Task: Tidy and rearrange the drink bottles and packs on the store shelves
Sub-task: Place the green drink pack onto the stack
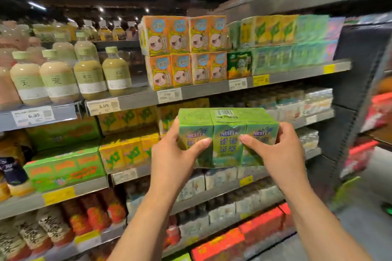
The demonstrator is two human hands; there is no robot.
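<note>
Nestea pack (228,133) held between left hand (171,159) and right hand (277,154), fingers curled round its sides.

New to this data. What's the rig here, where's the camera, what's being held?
There is no robot: a person works with bare hands. The single picture comes from a wide-angle camera on the person's head, looking forward and down, so both forearms reach in from the bottom. The left hand and right hand grip the two ends of a green tea pack, held in the air in front of the store shelves. On the upper shelf stand orange cartoon packs and, to the left, pale bottles. Lower shelves hold yellow packs and more drinks, blurred towards the right.
</note>
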